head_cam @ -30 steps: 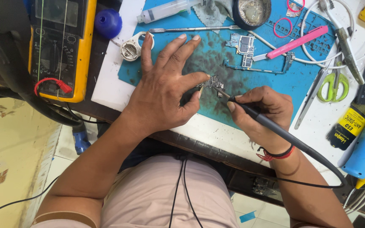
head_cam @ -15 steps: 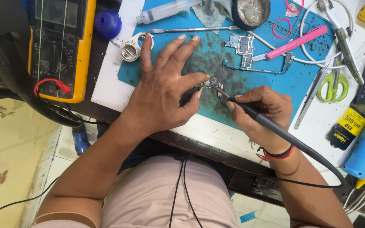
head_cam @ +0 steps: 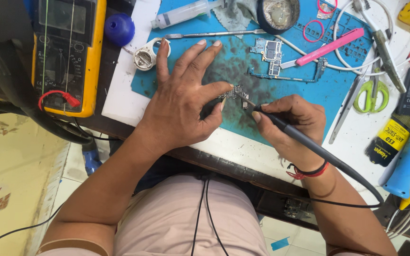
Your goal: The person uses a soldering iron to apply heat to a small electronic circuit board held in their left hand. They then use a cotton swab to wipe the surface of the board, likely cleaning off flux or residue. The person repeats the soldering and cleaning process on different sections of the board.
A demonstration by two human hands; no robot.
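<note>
- Nearest, at 6 o'clock, the person's pink-shirted lap fills the bottom edge; both forearms rise from it and are cut off at the frame's foot.
- The right hand (head_cam: 290, 121), at 3 o'clock of centre, has its fingers closed in a pen grip on a black soldering iron (head_cam: 304, 142); its cord runs off toward 4 o'clock; the tip meets the small circuit board (head_cam: 236, 92), though the contact point is too fine to make out.
- The left hand (head_cam: 186, 104) pinches that board between thumb and forefinger, the other fingers spread flat toward 12 o'clock; the board is tiny, dark and densely studded, mostly hidden by the fingertips; it sits near the middle of the blue work mat (head_cam: 338, 85), over a sooty patch.
- Further, at 12 o'clock, lies a larger bare board (head_cam: 269, 52) with a pink-handled tool (head_cam: 330, 45) beside it.
- At 10 o'clock stands a yellow multimeter (head_cam: 67, 52), its top cut off.
</note>
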